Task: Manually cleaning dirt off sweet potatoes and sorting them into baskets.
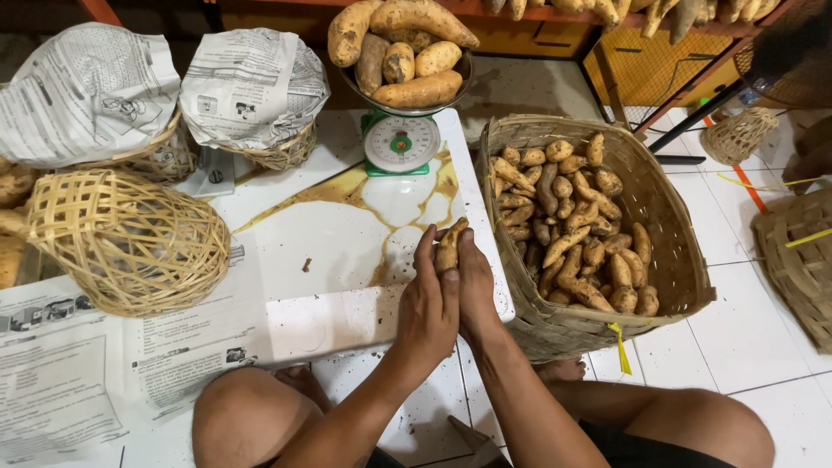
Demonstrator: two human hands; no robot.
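Both my hands close around one small brown sweet potato point(450, 245) over the right edge of a white marbled board point(347, 234). My left hand point(428, 303) wraps it from the left, my right hand point(476, 290) from the right, with the tuber's tip poking up between the fingers. Right beside them stands a large woven basket point(667, 251) holding several small sweet potatoes point(572, 225). Beyond the board a green-and-white kitchen scale point(400, 141) carries a bowl piled with bigger sweet potatoes point(407, 52).
An upturned woven basket point(130, 243) lies at the left on newspaper sheets point(78, 373). Two baskets covered with newspaper point(251, 87) stand at the back left. More woven baskets point(802, 260) sit on the white tiled floor at the right. My bare knees are below.
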